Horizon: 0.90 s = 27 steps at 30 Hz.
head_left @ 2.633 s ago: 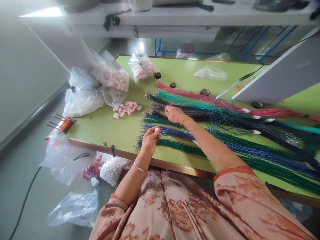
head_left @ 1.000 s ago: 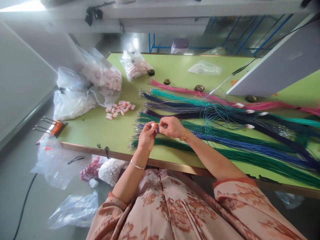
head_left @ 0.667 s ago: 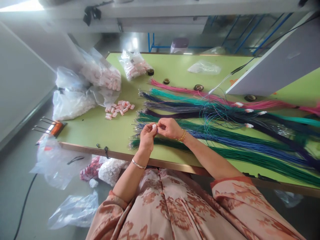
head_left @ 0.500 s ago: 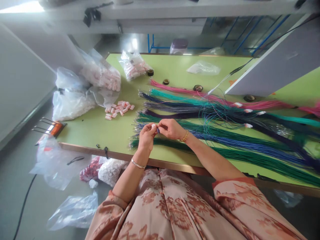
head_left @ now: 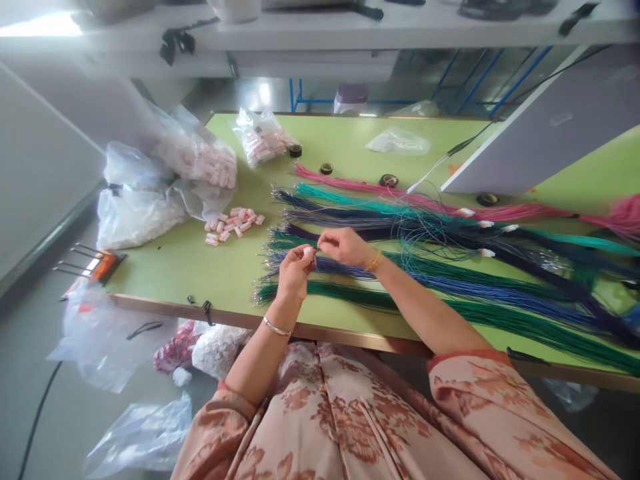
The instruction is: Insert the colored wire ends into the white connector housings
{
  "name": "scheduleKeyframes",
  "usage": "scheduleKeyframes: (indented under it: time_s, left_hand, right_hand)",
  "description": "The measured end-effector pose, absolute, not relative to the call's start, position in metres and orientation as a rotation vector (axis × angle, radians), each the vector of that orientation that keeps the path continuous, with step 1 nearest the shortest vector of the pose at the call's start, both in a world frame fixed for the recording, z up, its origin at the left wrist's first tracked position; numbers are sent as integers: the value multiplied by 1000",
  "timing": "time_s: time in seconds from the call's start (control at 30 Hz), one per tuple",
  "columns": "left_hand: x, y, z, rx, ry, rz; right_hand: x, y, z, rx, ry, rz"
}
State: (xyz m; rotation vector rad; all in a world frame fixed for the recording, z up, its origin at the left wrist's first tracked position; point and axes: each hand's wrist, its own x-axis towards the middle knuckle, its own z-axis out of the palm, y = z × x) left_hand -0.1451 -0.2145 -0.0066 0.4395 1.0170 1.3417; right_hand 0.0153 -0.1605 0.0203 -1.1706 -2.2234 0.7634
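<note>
My left hand (head_left: pixel 294 270) is closed, pinching a small white connector housing (head_left: pixel 309 251) between thumb and fingers. Close by on its right, my right hand (head_left: pixel 346 247) has its fingertips pressed together on a thin wire (head_left: pixel 317 251) at the housing. Which colour this wire has is hard to make out. Both hands are held over the wire bundles, above the blue bundle (head_left: pixel 440 285) and a dark green bundle (head_left: pixel 480 319). The metal-tipped wire ends (head_left: pixel 260 293) lie just left of and beneath my left hand.
A pile of white-and-orange connectors (head_left: pixel 234 224) lies on the green table (head_left: pixel 180 273), left of the wires. Plastic bags of parts (head_left: pixel 200 157) stand behind it. Tape rolls (head_left: pixel 389 181) sit near the pink bundle (head_left: pixel 350 179). An orange pronged holder (head_left: pixel 103 267) is at the left edge.
My right hand has moved slightly up and away from my left hand, so the gap between them is wider. The left hand keeps its grip on the housing. The camera view has shifted a little.
</note>
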Motion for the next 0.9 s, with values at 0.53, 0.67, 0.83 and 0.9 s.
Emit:
scheduleKeyframes:
  time_s: [0.53, 0.67, 0.83, 0.9]
  left_hand:
    - [-155, -209, -15, 408, 1032, 1293]
    - [-156, -209, -16, 402, 1022, 1293]
    - [-156, -209, -17, 405, 1009, 1291]
    - [-156, -209, -17, 404, 1007, 1296]
  right_hand:
    - [8, -60, -6, -1685, -2524, 248]
    - [11, -62, -4, -1586, -2677, 50]
    - [21, -60, 1, -1582, -2571, 158]
    - [23, -58, 3, -1544, -2515, 337]
